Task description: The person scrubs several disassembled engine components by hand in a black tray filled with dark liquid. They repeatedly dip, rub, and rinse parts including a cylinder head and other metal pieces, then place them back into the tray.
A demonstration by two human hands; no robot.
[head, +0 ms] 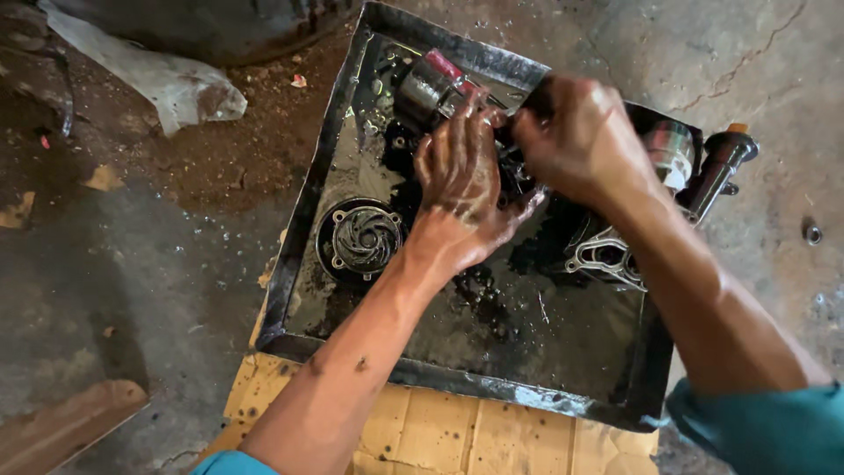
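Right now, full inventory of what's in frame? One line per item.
metal tray: 1, black, oily, on the floor over cardboard
cardboard: 1, tan, under the tray's near edge
round impeller part: 1, dark grey, tray left
cylindrical part: 1, silver with red end, tray top
bracket casting: 1, silver, tray right
metal cylinder: 1, silver, tray top right
dark tube: 1, black, across the tray's right rim
plastic sheet: 1, whitish, floor top left
left hand: oily, on small dark parts, tray centre
right hand: oily, gripping something hidden
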